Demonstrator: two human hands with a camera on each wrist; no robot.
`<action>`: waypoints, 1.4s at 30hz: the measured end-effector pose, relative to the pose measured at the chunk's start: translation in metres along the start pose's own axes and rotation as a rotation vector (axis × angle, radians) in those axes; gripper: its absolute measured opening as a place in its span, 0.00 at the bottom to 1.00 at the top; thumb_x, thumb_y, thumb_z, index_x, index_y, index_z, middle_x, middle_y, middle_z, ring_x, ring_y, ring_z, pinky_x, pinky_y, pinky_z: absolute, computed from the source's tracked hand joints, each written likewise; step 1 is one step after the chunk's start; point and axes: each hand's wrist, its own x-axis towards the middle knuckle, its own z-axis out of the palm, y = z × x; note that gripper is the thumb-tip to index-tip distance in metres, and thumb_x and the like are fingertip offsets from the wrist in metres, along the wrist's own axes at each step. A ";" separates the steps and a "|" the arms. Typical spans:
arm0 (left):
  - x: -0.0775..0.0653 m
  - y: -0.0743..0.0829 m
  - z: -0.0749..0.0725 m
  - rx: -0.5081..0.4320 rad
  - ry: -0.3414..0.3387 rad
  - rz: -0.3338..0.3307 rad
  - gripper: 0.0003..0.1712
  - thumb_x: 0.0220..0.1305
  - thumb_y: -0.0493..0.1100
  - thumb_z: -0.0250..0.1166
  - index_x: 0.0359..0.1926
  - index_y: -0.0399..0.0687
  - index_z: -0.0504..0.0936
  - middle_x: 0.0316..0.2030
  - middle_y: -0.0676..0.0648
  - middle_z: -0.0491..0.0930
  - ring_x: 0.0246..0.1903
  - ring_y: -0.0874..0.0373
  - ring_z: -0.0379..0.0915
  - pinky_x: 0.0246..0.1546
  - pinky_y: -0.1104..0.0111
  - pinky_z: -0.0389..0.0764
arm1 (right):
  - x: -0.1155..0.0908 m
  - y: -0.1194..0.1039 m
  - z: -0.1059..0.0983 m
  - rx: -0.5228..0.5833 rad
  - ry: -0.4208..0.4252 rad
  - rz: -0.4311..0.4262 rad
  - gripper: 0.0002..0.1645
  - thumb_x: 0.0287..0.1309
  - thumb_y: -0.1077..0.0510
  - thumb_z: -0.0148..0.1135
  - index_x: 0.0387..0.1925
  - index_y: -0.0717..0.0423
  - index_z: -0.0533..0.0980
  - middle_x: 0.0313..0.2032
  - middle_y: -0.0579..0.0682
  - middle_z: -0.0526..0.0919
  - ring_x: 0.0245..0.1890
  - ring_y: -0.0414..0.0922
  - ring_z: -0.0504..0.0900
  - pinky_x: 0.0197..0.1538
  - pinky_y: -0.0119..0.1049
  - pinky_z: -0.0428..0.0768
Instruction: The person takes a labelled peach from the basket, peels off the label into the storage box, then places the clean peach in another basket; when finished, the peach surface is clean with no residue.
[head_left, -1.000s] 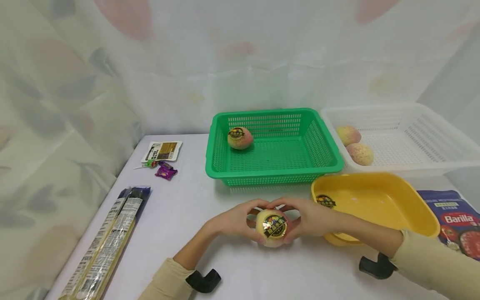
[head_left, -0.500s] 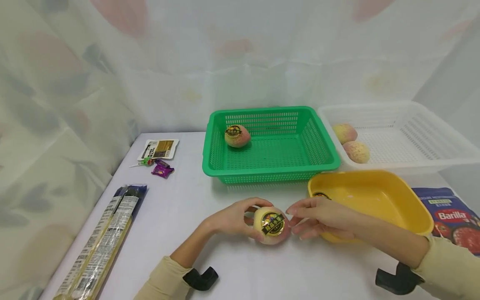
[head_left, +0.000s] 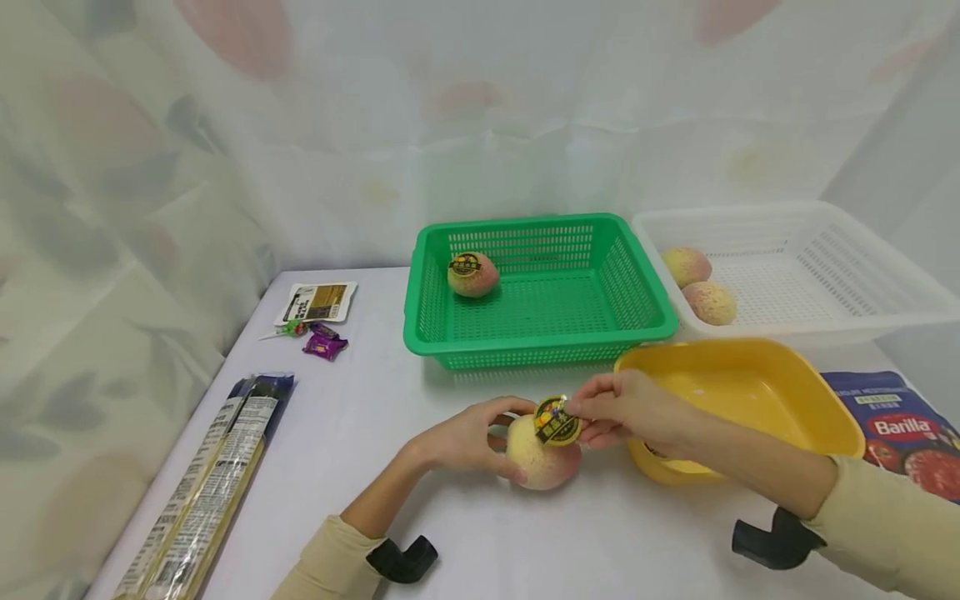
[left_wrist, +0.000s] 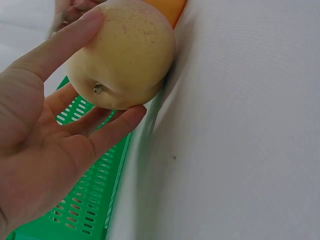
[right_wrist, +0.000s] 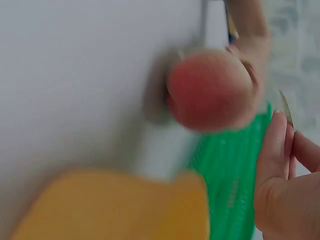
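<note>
Peach in hand: the peach [head_left: 540, 462] lies between the two hands, at the near side of the green basket [head_left: 540, 346]; whether it touches the table [head_left: 525, 533], I cannot tell for sure.
Peach axis: almost round, no clear long axis; the stem end looks toward the left wrist, the red side toward the right.
Left hand: the left hand [head_left: 468, 437] is the nearer one, thumb and fingers curled round the peach from its left.
Right hand: the right hand [head_left: 626, 408] is just beside, at the peach's upper right, and pinches the sticker [head_left: 557, 421]; the right wrist view shows this sticker edge-on, apart from the peach.
Peaches: four; one in the left hand, one in the green basket, two in the white basket [head_left: 795, 287].
Stickers: two sure, one pinched, one on the green basket's peach; a dark piece [head_left: 654, 452] at the yellow bin [head_left: 750, 400] is too hidden to name.
Containers: two baskets, one bin.
Sweets: one lollipop [head_left: 294, 328], two purple candies [head_left: 326, 345].
Packets: one flat packet [head_left: 318, 302], one pouch [head_left: 903, 442]; the long pack [head_left: 217, 475] may be one or two.
</note>
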 end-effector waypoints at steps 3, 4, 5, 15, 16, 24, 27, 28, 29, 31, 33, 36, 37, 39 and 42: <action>-0.001 0.000 -0.001 0.000 0.007 -0.001 0.42 0.46 0.29 0.75 0.63 0.46 0.69 0.58 0.50 0.68 0.54 0.55 0.67 0.50 0.66 0.78 | -0.008 -0.009 -0.030 0.044 0.009 -0.028 0.12 0.65 0.60 0.58 0.43 0.68 0.73 0.34 0.55 0.82 0.31 0.46 0.84 0.41 0.40 0.84; -0.001 0.000 -0.001 -0.002 0.008 0.002 0.41 0.46 0.29 0.75 0.63 0.46 0.70 0.58 0.50 0.68 0.54 0.55 0.67 0.50 0.65 0.78 | -0.011 -0.010 -0.043 0.048 0.018 -0.030 0.13 0.65 0.59 0.58 0.44 0.66 0.72 0.35 0.55 0.82 0.33 0.46 0.84 0.42 0.40 0.83; -0.001 0.000 -0.001 -0.001 0.010 0.002 0.41 0.46 0.29 0.75 0.62 0.46 0.70 0.57 0.50 0.69 0.54 0.55 0.68 0.50 0.65 0.78 | -0.013 -0.009 -0.055 0.050 0.033 -0.033 0.12 0.66 0.59 0.58 0.44 0.65 0.72 0.35 0.53 0.81 0.35 0.46 0.84 0.44 0.41 0.83; -0.003 -0.003 -0.001 -0.018 0.004 0.011 0.41 0.46 0.29 0.74 0.63 0.45 0.70 0.57 0.49 0.68 0.53 0.54 0.68 0.50 0.64 0.78 | -0.019 0.045 -0.145 0.018 0.116 0.132 0.10 0.67 0.61 0.55 0.44 0.66 0.73 0.35 0.51 0.82 0.36 0.46 0.84 0.44 0.39 0.82; -0.003 -0.003 -0.001 -0.018 0.005 0.012 0.41 0.46 0.29 0.74 0.63 0.45 0.69 0.57 0.49 0.68 0.53 0.54 0.68 0.50 0.65 0.78 | -0.017 0.051 -0.148 0.014 0.118 0.146 0.10 0.67 0.61 0.55 0.44 0.67 0.74 0.35 0.51 0.83 0.35 0.45 0.84 0.43 0.38 0.83; -0.003 -0.004 0.000 -0.033 -0.002 0.015 0.41 0.46 0.28 0.74 0.63 0.45 0.69 0.57 0.49 0.68 0.54 0.54 0.68 0.50 0.64 0.78 | -0.009 0.076 -0.149 -0.064 0.221 0.185 0.08 0.63 0.65 0.58 0.38 0.70 0.78 0.27 0.51 0.82 0.25 0.40 0.83 0.34 0.32 0.84; -0.002 -0.004 0.000 -0.025 -0.001 0.014 0.41 0.46 0.29 0.74 0.63 0.45 0.69 0.58 0.49 0.68 0.54 0.54 0.68 0.50 0.64 0.78 | -0.009 0.076 -0.144 -0.204 0.276 0.171 0.12 0.61 0.64 0.61 0.39 0.74 0.77 0.24 0.49 0.80 0.23 0.39 0.81 0.30 0.30 0.83; -0.002 -0.003 -0.001 -0.020 0.002 0.013 0.41 0.46 0.29 0.74 0.63 0.46 0.69 0.58 0.49 0.68 0.54 0.54 0.68 0.50 0.64 0.78 | -0.009 0.076 -0.142 -0.257 0.295 0.168 0.13 0.60 0.64 0.62 0.39 0.75 0.77 0.23 0.49 0.80 0.22 0.38 0.80 0.29 0.30 0.83; -0.002 -0.003 -0.001 -0.015 0.005 0.013 0.41 0.46 0.29 0.74 0.63 0.46 0.70 0.58 0.49 0.68 0.54 0.54 0.68 0.50 0.65 0.78 | -0.009 0.075 -0.141 -0.309 0.312 0.165 0.15 0.59 0.62 0.64 0.39 0.75 0.77 0.22 0.49 0.80 0.21 0.38 0.79 0.27 0.29 0.82; -0.001 -0.003 -0.001 -0.011 0.007 0.014 0.41 0.46 0.29 0.74 0.63 0.46 0.70 0.58 0.49 0.68 0.54 0.54 0.68 0.50 0.65 0.78 | -0.009 0.073 -0.139 -0.398 0.343 0.157 0.18 0.56 0.60 0.67 0.38 0.75 0.77 0.20 0.48 0.79 0.19 0.39 0.79 0.25 0.29 0.81; -0.001 -0.003 -0.001 -0.014 0.005 0.016 0.41 0.47 0.29 0.74 0.63 0.46 0.70 0.58 0.49 0.68 0.54 0.54 0.67 0.50 0.65 0.78 | -0.010 0.070 -0.140 -0.450 0.360 0.138 0.20 0.55 0.58 0.69 0.38 0.74 0.77 0.19 0.48 0.79 0.19 0.39 0.78 0.24 0.30 0.81; 0.000 -0.003 0.000 -0.024 -0.005 0.018 0.41 0.47 0.29 0.74 0.63 0.45 0.69 0.58 0.49 0.68 0.54 0.54 0.67 0.50 0.64 0.78 | -0.014 0.062 -0.142 -0.432 0.323 0.085 0.27 0.58 0.55 0.66 0.46 0.77 0.73 0.28 0.51 0.82 0.25 0.42 0.80 0.29 0.34 0.83; 0.000 -0.003 0.000 -0.026 -0.008 0.019 0.41 0.47 0.29 0.74 0.63 0.45 0.69 0.58 0.49 0.68 0.54 0.54 0.67 0.51 0.64 0.78 | -0.015 0.058 -0.142 -0.405 0.294 0.064 0.29 0.60 0.54 0.64 0.50 0.77 0.71 0.32 0.55 0.82 0.29 0.44 0.81 0.32 0.35 0.84; 0.000 -0.003 0.000 -0.025 -0.010 0.018 0.41 0.47 0.29 0.74 0.63 0.45 0.69 0.58 0.49 0.68 0.54 0.54 0.68 0.51 0.64 0.78 | -0.018 0.047 -0.141 -0.339 0.210 0.039 0.33 0.65 0.52 0.59 0.57 0.77 0.65 0.44 0.62 0.79 0.39 0.49 0.81 0.39 0.39 0.84; 0.001 -0.003 0.000 -0.018 -0.007 0.018 0.41 0.46 0.29 0.74 0.63 0.46 0.69 0.58 0.49 0.68 0.54 0.54 0.68 0.50 0.65 0.78 | -0.021 0.028 -0.131 -0.237 0.064 0.028 0.37 0.68 0.51 0.54 0.65 0.74 0.56 0.57 0.69 0.68 0.50 0.56 0.76 0.48 0.43 0.81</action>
